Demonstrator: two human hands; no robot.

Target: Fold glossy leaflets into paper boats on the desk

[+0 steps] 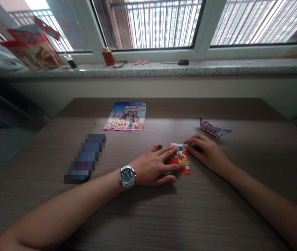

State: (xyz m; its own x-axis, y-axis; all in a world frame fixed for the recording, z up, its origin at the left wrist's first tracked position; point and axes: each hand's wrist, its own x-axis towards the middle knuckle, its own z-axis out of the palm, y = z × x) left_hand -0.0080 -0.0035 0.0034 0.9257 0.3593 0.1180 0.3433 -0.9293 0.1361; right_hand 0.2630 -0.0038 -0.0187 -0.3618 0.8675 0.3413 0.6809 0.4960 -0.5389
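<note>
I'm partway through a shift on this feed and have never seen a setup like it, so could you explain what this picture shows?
There is no machine here: these are a person's own two bare hands. The single picture comes from a camera worn on the person's head, looking forward and down.

The left hand, with a watch on its wrist, lies with spread fingers over a small red paper. The right hand has its fingertips at that paper's upper right edge; whether it pinches it is hard to tell.

On the wooden-looking table there are also overlapping printed flyers toward the back, a creased blue paper beyond the right hand, and a dark pixelated item on the left, too obscured to name.
</note>
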